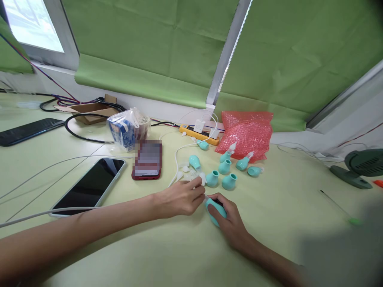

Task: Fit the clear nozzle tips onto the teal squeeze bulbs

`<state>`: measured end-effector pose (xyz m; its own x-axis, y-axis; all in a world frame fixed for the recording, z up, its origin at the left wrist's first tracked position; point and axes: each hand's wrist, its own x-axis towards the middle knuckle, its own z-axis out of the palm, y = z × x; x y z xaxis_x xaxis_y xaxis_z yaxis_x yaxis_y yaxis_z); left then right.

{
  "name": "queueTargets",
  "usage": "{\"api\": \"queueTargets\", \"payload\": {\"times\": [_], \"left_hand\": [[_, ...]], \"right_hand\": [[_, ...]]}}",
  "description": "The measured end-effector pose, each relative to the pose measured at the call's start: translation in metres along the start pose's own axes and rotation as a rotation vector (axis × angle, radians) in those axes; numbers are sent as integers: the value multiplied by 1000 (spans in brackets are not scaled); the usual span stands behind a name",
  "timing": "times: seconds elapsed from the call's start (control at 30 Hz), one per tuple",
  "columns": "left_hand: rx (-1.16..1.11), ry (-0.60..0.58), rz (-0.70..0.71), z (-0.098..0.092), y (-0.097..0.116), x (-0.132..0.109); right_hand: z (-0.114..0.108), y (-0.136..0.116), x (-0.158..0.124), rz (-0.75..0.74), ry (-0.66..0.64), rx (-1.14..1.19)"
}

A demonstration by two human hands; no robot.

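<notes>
My right hand (229, 219) is wrapped round a teal rubber bulb (214, 211) low on the pale green table (269, 223). My left hand (182, 197) is pinched on a small clear plastic tip (200, 182) right at the bulb's mouth. Just beyond my fingers lies a little heap of clear tips (188, 171). Several more teal bulbs (229, 181) stand or lie behind it, some with tips fitted, some with open mouths.
A pink bubble-wrap bag (248, 133) lies behind the bulbs, beside a yellow power strip (199, 135) with chargers. A black phone (88, 185) and a red phone (147, 159) lie left, with white cables, a wrapped pack (127, 129) and a cardboard box (89, 109). A small green fan (359, 167) stands far right.
</notes>
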<state>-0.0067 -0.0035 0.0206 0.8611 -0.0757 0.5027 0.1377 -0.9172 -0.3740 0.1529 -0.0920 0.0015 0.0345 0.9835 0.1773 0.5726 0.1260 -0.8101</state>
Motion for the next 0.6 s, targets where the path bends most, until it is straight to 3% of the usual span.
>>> {"api": "queueTargets", "payload": {"times": [0.1,0.2,0.33,0.5,0.6], "left_hand": [[134,-13,157,-6,2,1],[215,-27,196,-8,6,2],[194,-34,111,-6,6,3],[77,40,-48,-8,2,3],[24,-2,-154,-5,1,1]], "right_hand": [[0,0,0,4,-9,29],[0,1,0,-1,-11,47],[1,4,2,9,20,67],[-2,9,4,54,172,137],[-3,9,1,3,224,137]]}}
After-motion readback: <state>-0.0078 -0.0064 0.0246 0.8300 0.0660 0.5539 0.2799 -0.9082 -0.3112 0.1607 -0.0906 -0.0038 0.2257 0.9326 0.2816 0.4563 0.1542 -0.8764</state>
